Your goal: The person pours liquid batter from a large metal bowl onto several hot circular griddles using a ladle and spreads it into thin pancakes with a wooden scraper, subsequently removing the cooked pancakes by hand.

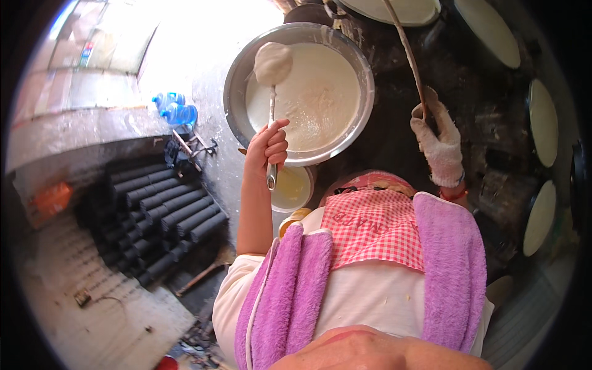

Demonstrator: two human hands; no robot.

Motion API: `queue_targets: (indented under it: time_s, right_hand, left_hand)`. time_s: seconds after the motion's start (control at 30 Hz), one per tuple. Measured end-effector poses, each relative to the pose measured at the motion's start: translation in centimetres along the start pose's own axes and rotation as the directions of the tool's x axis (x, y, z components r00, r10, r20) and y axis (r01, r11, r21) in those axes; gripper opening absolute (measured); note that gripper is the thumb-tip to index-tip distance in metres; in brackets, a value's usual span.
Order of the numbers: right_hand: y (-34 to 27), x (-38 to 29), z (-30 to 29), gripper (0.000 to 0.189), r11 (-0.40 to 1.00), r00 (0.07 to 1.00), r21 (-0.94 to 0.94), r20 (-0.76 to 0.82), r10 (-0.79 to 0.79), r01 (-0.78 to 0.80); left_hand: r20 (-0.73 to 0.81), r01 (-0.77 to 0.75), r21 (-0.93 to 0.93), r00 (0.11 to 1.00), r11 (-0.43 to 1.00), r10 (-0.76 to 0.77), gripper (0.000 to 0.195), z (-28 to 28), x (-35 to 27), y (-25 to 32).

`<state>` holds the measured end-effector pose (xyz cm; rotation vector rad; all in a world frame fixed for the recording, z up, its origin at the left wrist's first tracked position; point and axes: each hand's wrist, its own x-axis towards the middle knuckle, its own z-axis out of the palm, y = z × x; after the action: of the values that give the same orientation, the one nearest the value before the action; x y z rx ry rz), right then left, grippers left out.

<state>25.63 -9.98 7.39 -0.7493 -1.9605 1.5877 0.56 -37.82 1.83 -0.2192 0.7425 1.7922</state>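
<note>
My bare left hand (270, 147) is closed around the handle of a metal ladle (272, 104). The ladle's bowl, coated with thick pale batter, is above a wide metal basin (367, 104). Pale, creamy batter (319, 101) fills much of this basin, with a rippled patch near its middle. My right hand (437, 134), in a soiled white work glove, grips a long thin rod (407, 51). The rod's far end reaches past a round pan of pale batter (397, 9) at the top edge; its tip is out of view.
More round pans of pale content (543, 122) curve along the dark surface at right. A tub with yellowish liquid (291, 187) stands below the basin, beside a yellow container (293, 219). Stacked black cylinders (171, 208), likely coal briquettes, and blue plastic bottles (178, 113) lie at left.
</note>
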Motion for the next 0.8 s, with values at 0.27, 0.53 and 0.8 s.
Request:
queue_targets:
  time_s: [0.27,0.53,0.8]
  right_hand:
    - [10.5,-17.4,-12.1,0.048,0.841,0.687,0.136,-0.516,0.511,-0.524]
    - [14.1,-41.1,-17.4,0.053,0.869,0.049,0.494,-0.868,0.494,-0.014]
    - [13.6,-52.0,-15.7,0.051,0.880,-0.518,0.387,-0.711,0.475,0.275]
  left_hand:
    - [-0.295,0.475,0.551,0.880,0.686,-0.373,0.019,8.6,6.6,-8.4]
    - [0.015,0.801,0.584,0.149,0.130,-0.989,0.031,25.9,14.5,-32.0]
    - [-0.174,0.674,0.480,-0.555,-0.562,-0.813,0.045,43.8,5.7,-61.7]
